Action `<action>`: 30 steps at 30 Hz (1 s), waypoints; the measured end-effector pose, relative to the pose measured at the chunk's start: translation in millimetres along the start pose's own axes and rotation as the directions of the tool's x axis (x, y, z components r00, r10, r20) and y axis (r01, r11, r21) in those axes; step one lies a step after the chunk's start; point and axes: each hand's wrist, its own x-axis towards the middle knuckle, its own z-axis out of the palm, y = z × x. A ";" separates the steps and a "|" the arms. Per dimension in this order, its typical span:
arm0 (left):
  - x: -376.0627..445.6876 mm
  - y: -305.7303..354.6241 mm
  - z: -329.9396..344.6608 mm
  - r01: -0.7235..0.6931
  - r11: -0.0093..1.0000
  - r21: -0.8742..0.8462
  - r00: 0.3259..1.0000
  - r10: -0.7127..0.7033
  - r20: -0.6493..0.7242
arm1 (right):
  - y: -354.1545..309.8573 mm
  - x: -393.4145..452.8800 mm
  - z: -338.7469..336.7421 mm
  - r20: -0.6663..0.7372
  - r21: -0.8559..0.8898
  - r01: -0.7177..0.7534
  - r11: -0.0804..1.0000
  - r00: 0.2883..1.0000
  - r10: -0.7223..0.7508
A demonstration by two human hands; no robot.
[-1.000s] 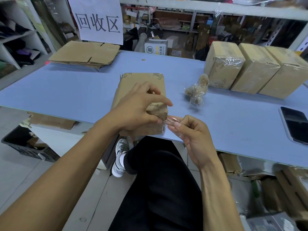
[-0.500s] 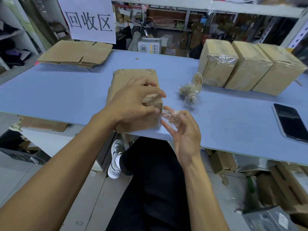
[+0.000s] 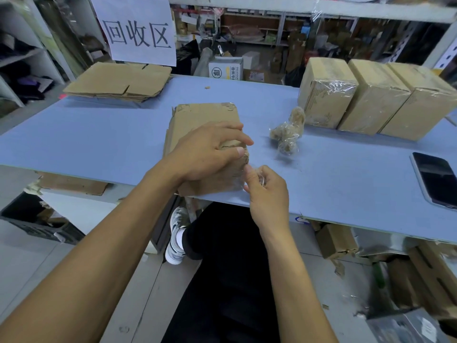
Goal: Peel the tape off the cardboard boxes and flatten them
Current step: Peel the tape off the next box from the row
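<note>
At frame centre the left hand (image 3: 207,154) gripped the box (image 3: 205,117) while the right hand (image 3: 267,191) pinched tape (image 3: 257,174) at its near corner; flats (image 3: 118,82) lay stacked upper left, three taped boxes (image 3: 378,95) waited upper right.

Counter (image 3: 99,139) left of centre box (image 3: 205,117): bare stretch, open passage up to flattened cardboard stack (image 3: 118,82) at far left. Right of box: tape wad (image 3: 286,134) near; three taped boxes (image 3: 376,95) in row block far right. Phone (image 3: 432,179) at right edge; bare counter between phone and wad.
</note>
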 end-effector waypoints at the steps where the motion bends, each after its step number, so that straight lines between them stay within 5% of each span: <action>1: 0.5 0.1 0.4 0.002 1.000 0.004 1.000 -0.002 0.000 | 0.0 0.5 -2.5 0.018 -0.005 0.005 1.000 1.000 -0.005; 12: 0.5 6.8 -1.2 -0.012 0.999 -0.035 1.000 0.012 0.011 | 7.1 8.3 -26.1 0.169 0.044 0.034 0.998 0.985 -0.041; 19: 1.8 9.0 -2.8 -0.020 0.998 -0.053 1.000 0.021 0.016 | 8.1 0.1 -44.0 0.293 0.361 -0.210 0.908 0.950 0.103; 30: 3.1 6.4 -2.7 -0.016 0.999 -0.045 1.000 0.016 0.008 | 4.7 -1.8 -35.9 0.256 0.322 -0.070 0.944 0.967 -0.015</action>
